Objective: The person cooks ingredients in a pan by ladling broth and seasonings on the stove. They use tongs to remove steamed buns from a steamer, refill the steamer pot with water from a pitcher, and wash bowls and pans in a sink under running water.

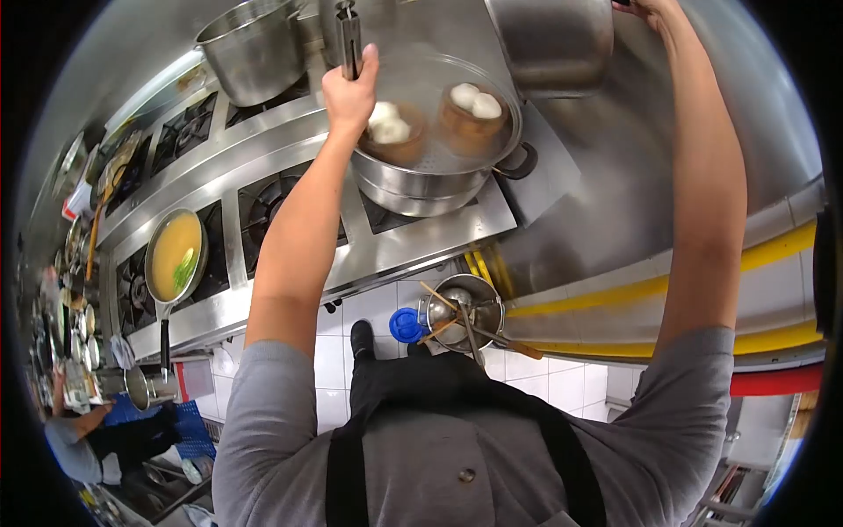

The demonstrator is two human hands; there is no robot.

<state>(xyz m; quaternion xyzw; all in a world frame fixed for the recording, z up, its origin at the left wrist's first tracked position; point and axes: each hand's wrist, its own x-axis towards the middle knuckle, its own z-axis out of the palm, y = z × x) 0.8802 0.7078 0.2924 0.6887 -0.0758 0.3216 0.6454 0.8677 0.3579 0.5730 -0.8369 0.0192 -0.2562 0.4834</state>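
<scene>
One grey short-sleeved shirt (439, 457), with a round button (467, 475) at the front; one black bib apron (421, 386), two broad straps, one over each shoulder; one dark shoe (361, 334), rounded toe. Both forearms bare, without gloves or sleeves.

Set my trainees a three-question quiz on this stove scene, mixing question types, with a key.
1. True or false: the person's left hand is empty.
2. How many round white buns show in the round brown basket nearer the black side handle of the wide steel steamer? A) one B) two C) four
3. Fill in: the long-handled round steel pan holds yellowish liquid and ____ pieces.

Key: 1 false; 2 B; 3 green.
</scene>
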